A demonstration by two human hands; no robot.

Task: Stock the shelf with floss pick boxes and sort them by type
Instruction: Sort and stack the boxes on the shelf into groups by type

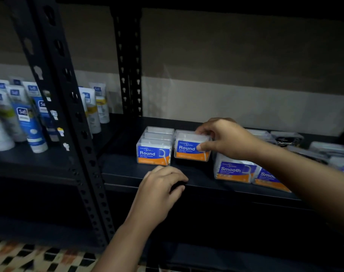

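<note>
Room: dim, with a two-tone wall [245, 75] behind the rack, darker above and pale below; patterned floor [29, 256] at lower left.
Surface: black metal shelf [128, 169], its front edge running across the middle; a perforated upright [69, 107] leans across the left foreground, a second post [130, 65] stands at the back.
Round boxes: two columns side by side; the left box [153, 153] stands at the front with more clear boxes lined up behind it; the right box [190, 147] sits just beside it, slightly further back.
Right hand [224, 140]: pinching the right box, thumb on its label face, fingers curled over its top rear edge.
Left hand [161, 185]: fingers curled loosely, holding nothing, at the shelf's front edge below the left box; whether it touches the edge is unclear.
Smooth boxes [234, 171]: two at the front, right of the Round ones, partly hidden by the right forearm.
Charcoal box [285, 141]: further back on the right, among blurred clear packs.
Tubes [24, 118]: white and blue, upright on the neighbouring shelf at left, partly behind the upright.
</note>
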